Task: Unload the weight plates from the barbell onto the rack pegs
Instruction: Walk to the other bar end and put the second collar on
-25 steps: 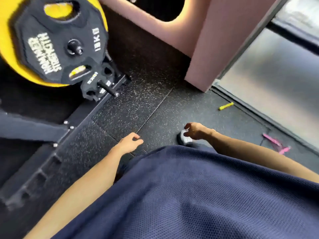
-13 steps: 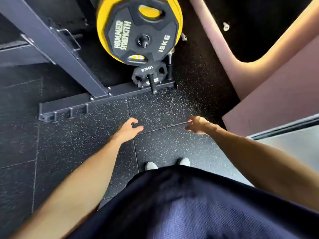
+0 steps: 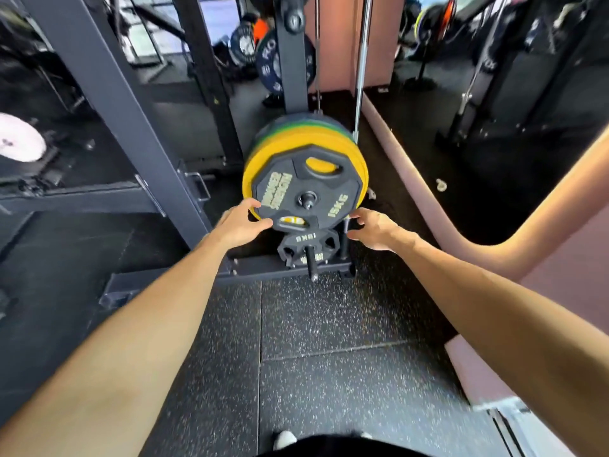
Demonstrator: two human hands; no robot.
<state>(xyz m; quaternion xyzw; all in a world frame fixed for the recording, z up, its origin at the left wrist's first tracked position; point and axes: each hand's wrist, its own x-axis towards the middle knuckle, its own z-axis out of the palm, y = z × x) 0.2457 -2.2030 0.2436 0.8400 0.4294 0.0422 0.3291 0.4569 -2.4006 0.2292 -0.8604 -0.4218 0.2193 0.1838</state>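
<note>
A black 15 kg plate (image 3: pixel 308 189) hangs on a horizontal pin, at the front of a stack with a yellow plate (image 3: pixel 357 159) and a green plate (image 3: pixel 280 130) behind it. My left hand (image 3: pixel 242 224) curls around the black plate's lower left rim, thumb on its face. My right hand (image 3: pixel 370 227) is at the lower right rim with its fingers spread, just touching or nearly so. A smaller black plate (image 3: pixel 308 242) sits on a lower peg (image 3: pixel 311 263) right beneath.
A slanted dark rack upright (image 3: pixel 125 103) stands to the left, its base bar (image 3: pixel 263 268) across the floor. A silver bar (image 3: pixel 361 61) rises behind the stack. A pink padded wall (image 3: pixel 428 206) runs along the right. Speckled rubber floor lies underfoot.
The view has risen from the floor to the plate stack. Both hands have moved up and forward from above the floor to the black 15 kg plate's lower rim.
</note>
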